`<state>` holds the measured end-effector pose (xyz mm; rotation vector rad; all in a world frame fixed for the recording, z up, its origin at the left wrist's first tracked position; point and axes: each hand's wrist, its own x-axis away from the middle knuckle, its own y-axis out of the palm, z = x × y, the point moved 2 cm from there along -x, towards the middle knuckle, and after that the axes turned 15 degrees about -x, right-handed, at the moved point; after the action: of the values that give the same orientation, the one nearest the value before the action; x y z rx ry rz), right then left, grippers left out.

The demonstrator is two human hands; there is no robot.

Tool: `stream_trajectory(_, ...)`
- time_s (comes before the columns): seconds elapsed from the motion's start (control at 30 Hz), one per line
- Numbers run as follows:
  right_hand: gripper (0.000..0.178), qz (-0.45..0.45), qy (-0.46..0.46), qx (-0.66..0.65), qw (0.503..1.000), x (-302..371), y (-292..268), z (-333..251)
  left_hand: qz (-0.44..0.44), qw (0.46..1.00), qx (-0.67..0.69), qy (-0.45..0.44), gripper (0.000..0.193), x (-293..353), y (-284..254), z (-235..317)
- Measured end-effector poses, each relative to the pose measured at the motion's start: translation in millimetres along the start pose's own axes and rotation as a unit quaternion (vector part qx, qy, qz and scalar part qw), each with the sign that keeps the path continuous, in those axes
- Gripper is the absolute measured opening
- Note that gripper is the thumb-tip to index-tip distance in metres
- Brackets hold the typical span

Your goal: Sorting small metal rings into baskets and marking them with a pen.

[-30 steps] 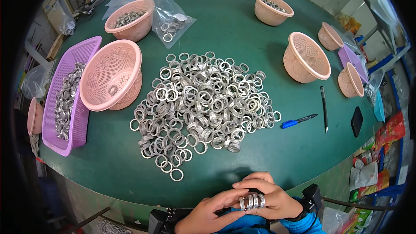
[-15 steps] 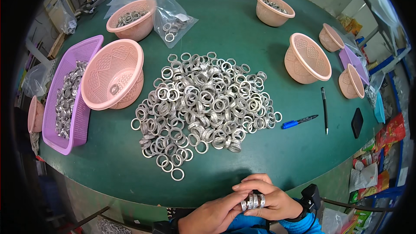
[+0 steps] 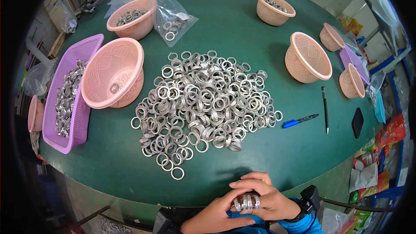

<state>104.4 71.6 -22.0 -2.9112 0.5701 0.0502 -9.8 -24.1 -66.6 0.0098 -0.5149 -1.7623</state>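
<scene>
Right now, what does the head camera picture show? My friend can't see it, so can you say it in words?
A person's left hand and right hand together hold a short stack of silver rings at the near edge of a green table. A big pile of rings fills the middle, with pink baskets and a purple tray of rings around it, and pens to the right.

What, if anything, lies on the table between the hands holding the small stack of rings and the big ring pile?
Nothing visible. The left hand and right hand hold a ring stack at the table edge; only bare green surface separates them from the ring pile.
</scene>
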Motion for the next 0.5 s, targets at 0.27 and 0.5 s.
stream_trajectory(0.27, 0.023, -0.011, -0.016, -0.004, 1.000, -0.9, -2.9, -2.3, 0.100, 0.975, -0.193, 0.054, 0.031, -11.5, 7.2, 26.9)
stream_trajectory(0.5, 0.015, 0.001, -0.027, -0.005, 1.000, -5.4, -9.5, -15.0, 0.133, 0.976, -0.165, 0.047, 0.032, 1.7, -9.5, 8.3)
